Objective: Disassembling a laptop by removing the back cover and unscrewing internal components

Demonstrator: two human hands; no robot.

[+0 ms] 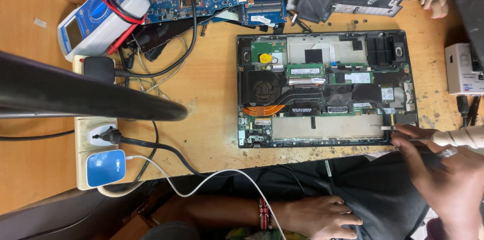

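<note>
Two hands are in view. The opened laptop (325,88) lies on the worktop (212,119) with its bottom cover already off — the fan, copper pipe and green boards are bare, and the boards are still in place. The right hand (443,177), at 4 o'clock of the laptop, is closed around a white-handled tool (454,138), whose tip touches the laptop's lower right corner. The left hand (322,217) lies flat and loose on dark cloth (373,184) at 6 o'clock — holding nothing.
</note>
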